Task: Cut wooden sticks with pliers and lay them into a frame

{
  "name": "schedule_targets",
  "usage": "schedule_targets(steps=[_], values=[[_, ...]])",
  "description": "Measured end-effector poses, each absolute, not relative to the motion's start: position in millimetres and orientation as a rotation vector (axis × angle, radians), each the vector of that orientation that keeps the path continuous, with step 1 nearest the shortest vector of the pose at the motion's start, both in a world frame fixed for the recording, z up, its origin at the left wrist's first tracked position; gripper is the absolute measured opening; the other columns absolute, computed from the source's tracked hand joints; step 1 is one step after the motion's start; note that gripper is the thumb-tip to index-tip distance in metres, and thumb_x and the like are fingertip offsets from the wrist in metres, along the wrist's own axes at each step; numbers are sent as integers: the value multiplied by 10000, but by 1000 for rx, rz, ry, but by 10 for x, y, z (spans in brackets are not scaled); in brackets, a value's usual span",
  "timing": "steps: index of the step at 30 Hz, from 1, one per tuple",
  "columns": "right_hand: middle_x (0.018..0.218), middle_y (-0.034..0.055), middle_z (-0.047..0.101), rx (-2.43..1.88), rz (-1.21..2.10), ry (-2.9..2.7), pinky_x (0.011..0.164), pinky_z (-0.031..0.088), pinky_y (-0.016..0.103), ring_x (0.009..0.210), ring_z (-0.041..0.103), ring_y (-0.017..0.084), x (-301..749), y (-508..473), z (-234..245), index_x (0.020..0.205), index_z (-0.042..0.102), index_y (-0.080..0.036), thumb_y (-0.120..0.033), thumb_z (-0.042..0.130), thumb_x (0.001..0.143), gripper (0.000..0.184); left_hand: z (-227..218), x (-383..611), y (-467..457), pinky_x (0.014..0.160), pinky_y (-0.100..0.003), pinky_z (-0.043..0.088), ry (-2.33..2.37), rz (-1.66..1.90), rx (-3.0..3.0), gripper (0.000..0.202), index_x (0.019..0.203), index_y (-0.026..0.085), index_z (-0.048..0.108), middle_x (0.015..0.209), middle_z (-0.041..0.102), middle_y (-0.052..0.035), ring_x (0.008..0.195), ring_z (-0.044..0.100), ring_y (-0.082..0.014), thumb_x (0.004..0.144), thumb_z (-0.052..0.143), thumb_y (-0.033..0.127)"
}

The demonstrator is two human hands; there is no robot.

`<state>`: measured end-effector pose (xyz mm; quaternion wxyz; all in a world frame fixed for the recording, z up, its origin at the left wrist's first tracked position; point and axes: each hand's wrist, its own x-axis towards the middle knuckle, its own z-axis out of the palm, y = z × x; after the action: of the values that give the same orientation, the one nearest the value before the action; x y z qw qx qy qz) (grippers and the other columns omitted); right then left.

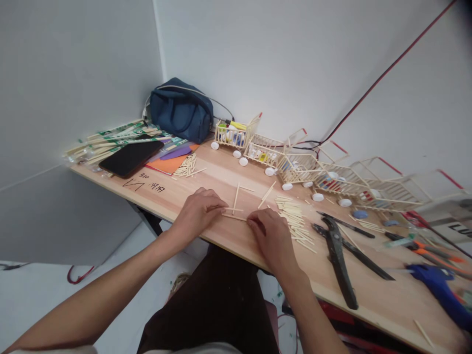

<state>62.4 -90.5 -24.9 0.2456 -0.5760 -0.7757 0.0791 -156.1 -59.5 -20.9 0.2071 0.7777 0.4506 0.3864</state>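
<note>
Close to the table's front edge, a thin wooden stick runs between my two hands. My left hand is closed, its thumb and fingertips pinched at the stick's left end. At the right end, my right hand is closed too, fingertips curled down onto the stick. Just beyond them lie a few loose sticks; one upright-looking stick meets a shorter crosswise one. A further pair of sticks lies at an angle beyond my right hand. A pile of short cut sticks is beside that hand.
Small stick-built shopping carts with white wheels line the wall. Pliers and a blue glue gun lie to the right. On the left are a black phone, bagged sticks, orange paper and a blue bag.
</note>
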Motion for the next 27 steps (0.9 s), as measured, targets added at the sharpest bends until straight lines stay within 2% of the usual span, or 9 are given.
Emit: schedule_targets(steps=[6, 13, 20, 27], values=[[857, 39, 661, -1595, 190, -2112, 781, 347, 358, 865, 577, 221, 616, -915, -237, 833, 642, -208, -237, 554, 899, 113, -265, -1621, -579, 781, -312, 445, 1322, 1111, 2150, 99, 839, 202, 730, 834, 712, -21, 851, 596, -180, 825, 635, 174], [952, 60, 684, -1544, 207, -1948, 812, 420, 355, 907, 603, 212, 760, -998, -304, 981, 657, -200, -243, 486, 925, 185, -297, -1697, -627, 795, -324, 451, 1290, 1227, 2117, 138, 877, 202, 730, 858, 709, -36, 843, 588, -176, 866, 595, 225], [933, 63, 681, -1541, 126, -1965, 806, 429, 369, 881, 587, 216, 743, -1125, -330, 979, 684, -204, -244, 490, 932, 204, -282, -1594, -684, 769, -313, 460, 1176, 1245, 2330, 159, 895, 210, 726, 849, 681, -40, 863, 552, -178, 896, 568, 227], [916, 51, 684, -1560, 166, -1992, 802, 420, 368, 876, 595, 215, 727, -1055, -311, 921, 684, -214, -243, 559, 900, 130, -332, -1482, -673, 736, -310, 453, 1234, 1166, 2448, 167, 879, 205, 728, 848, 672, -44, 869, 512, -191, 897, 562, 193]])
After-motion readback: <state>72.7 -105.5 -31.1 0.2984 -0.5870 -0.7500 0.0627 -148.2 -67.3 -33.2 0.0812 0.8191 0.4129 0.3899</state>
